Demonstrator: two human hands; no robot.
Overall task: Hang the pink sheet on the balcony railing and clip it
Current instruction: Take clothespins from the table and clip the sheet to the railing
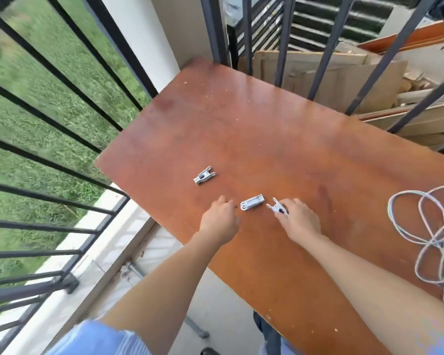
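Three pale grey clothes clips are on or over the reddish-brown table [267,139]. One clip [204,175] lies alone toward the railing side. A second clip [252,202] lies flat between my hands. My right hand [299,219] pinches the third clip [277,209] just above the tabletop. My left hand [219,221] hovers over the table with curled fingers, its fingertips close to the middle clip and holding nothing. The black balcony railing [49,160] runs along the left. No pink sheet is in view.
A coiled white cable with a plug block [431,237] lies at the table's right edge. Behind more black bars [326,47] at the far side are stacked cardboard and wooden boards [369,73]. Grass shows beyond the left railing.
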